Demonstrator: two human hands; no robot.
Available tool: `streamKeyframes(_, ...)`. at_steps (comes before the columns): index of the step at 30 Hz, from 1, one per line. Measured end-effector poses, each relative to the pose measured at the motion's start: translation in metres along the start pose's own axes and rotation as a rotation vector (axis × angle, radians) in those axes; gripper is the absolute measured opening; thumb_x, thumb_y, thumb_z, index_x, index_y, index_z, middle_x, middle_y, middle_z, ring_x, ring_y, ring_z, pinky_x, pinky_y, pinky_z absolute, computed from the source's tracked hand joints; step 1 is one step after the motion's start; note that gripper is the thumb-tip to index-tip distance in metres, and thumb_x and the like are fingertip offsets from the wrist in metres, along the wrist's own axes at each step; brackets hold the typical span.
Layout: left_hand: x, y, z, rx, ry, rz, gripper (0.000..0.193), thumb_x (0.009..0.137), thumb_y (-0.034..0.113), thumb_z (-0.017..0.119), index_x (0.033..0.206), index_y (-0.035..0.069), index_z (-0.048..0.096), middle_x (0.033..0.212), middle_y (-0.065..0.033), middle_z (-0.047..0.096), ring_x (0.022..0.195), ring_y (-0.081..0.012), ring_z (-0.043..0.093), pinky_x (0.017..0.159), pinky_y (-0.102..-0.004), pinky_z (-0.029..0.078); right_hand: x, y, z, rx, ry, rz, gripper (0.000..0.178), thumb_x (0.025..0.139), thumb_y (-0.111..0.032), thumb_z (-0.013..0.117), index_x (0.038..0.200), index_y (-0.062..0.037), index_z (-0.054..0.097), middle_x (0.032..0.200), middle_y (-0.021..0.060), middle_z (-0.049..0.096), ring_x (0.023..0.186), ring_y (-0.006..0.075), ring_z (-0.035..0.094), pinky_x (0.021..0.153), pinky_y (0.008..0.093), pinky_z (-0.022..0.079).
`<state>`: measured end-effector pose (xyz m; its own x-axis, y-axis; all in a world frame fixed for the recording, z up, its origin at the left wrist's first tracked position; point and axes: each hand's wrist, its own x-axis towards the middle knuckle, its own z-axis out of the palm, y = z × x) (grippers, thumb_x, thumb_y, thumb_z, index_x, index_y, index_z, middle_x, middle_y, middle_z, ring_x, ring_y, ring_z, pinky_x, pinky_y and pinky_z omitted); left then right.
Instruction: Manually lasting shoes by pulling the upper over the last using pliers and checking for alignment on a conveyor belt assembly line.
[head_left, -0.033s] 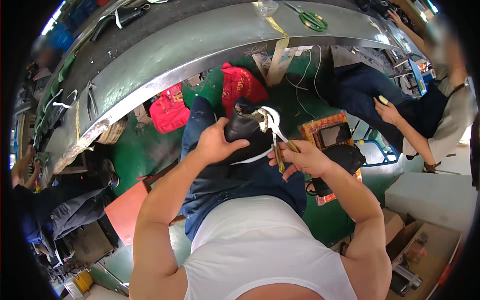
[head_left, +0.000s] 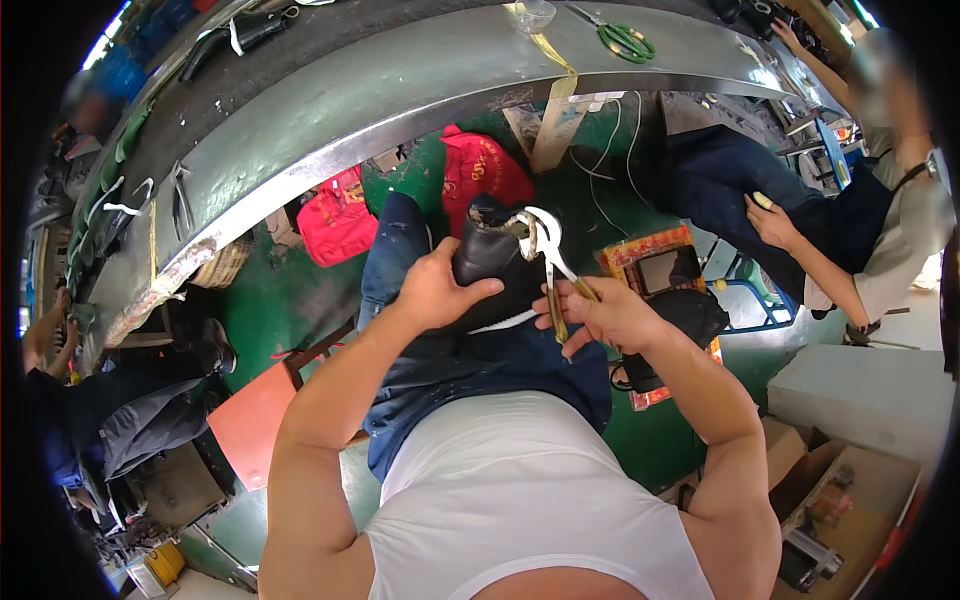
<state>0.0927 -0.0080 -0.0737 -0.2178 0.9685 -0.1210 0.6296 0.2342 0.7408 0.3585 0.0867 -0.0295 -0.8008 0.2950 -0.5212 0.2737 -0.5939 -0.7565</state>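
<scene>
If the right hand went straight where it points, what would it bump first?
Beyond the pincers it holds, probably the black shoe in the left hand; depth is unclear.

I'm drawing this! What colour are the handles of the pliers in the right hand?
The handles look yellowish-brown, best seen in the head view.

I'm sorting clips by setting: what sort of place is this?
Probably a workshop, perhaps for shoes: pincers in the right hand, what looks like a shoe in the left hand, scissors on the bench.
</scene>
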Motion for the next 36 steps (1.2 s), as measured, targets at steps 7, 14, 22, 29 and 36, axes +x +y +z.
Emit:
streamKeyframes(7,-0.018,-0.004,0.042,-0.176,-0.051,-0.189,0.083,0.074,0.057,0.079,0.121,-0.007,0.053,0.103,-0.0264,0.068,0.099,-0.0389,0.068,0.087,-0.0430,0.053,-0.006,-0.070,-0.006,-0.521,-0.050,0.274,0.044,0.098,-0.022,0.057,0.132,0.0039,0.050,0.126,0.0167,0.061,0.111,0.0248,0.064,0.077,0.0371,0.061)
streamKeyframes(14,-0.008,-0.030,0.059,-0.511,-0.005,-0.317,0.085,0.081,0.063,0.070,0.125,-0.008,0.054,0.112,-0.0216,0.068,0.105,-0.0302,0.067,0.092,-0.0391,0.052,-0.025,-0.059,-0.030,-0.379,0.268,-0.025,0.030,0.095,-0.015,0.058,0.119,0.0022,0.058,0.104,0.0081,0.067,0.083,0.0131,0.065,0.067,0.0279,0.056)
streamKeyframes(22,-0.034,-0.032,0.067,-1.091,-0.079,-0.767,0.099,0.091,0.065,0.055,0.149,-0.009,0.024,0.138,-0.0242,0.050,0.126,-0.0319,0.054,0.105,-0.0389,0.043,-0.009,0.015,-0.009,-0.893,0.235,0.111,0.028,0.092,-0.018,0.063,0.112,0.0016,0.060,0.082,0.0117,0.065,0.074,0.0237,0.064,0.070,0.0343,0.050)
streamKeyframes(29,-0.070,-0.032,0.064,-0.232,-0.060,-0.121,0.107,0.082,0.025,0.079,0.154,-0.006,0.006,0.145,-0.0260,0.044,0.133,-0.0327,0.046,0.110,-0.0347,0.036,-0.004,0.032,0.005,-1.157,0.148,-0.232,0.047,0.090,-0.009,0.060,0.131,0.0086,0.049,0.116,0.0282,0.060,0.109,0.0433,0.058,0.097,0.0439,0.046)
streamKeyframes(36,-0.067,-0.047,0.072,-1.009,-0.097,-0.289,0.106,0.082,0.015,0.079,0.154,-0.007,0.004,0.142,-0.0222,0.046,0.130,-0.0252,0.046,0.108,-0.0322,0.037,0.015,0.036,0.011,-1.495,0.170,-0.513,0.047,0.086,-0.006,0.062,0.130,0.0076,0.051,0.115,0.0259,0.060,0.113,0.0399,0.057,0.094,0.0432,0.049)
